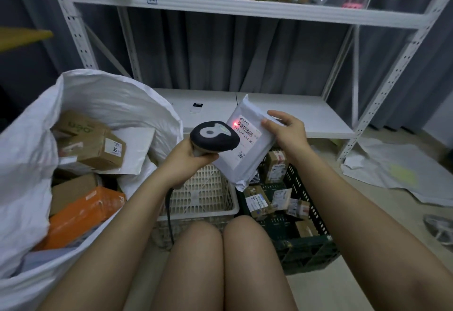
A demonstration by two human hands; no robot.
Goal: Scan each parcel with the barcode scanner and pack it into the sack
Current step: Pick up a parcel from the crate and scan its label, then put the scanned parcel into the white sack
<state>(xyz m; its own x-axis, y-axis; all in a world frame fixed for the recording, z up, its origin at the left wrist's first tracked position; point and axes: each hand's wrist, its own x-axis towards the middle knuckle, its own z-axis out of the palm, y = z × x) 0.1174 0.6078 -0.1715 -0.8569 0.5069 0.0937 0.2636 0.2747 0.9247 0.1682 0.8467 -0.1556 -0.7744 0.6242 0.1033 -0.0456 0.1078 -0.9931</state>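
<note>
My left hand grips the handle of a black barcode scanner, whose head points at a white poly-mailer parcel. A red scan dot glows on the parcel's label just beside the barcode. My right hand holds that parcel by its right edge, tilted, above the crates. The big white sack stands open at the left and holds several parcels: brown cardboard boxes, an orange mailer and white mailers.
A white plastic crate sits in front of my knees. Right of it a dark green crate holds several small boxed parcels. A white metal shelf rack with cartons stands behind. Flat white bags lie on the floor at the right.
</note>
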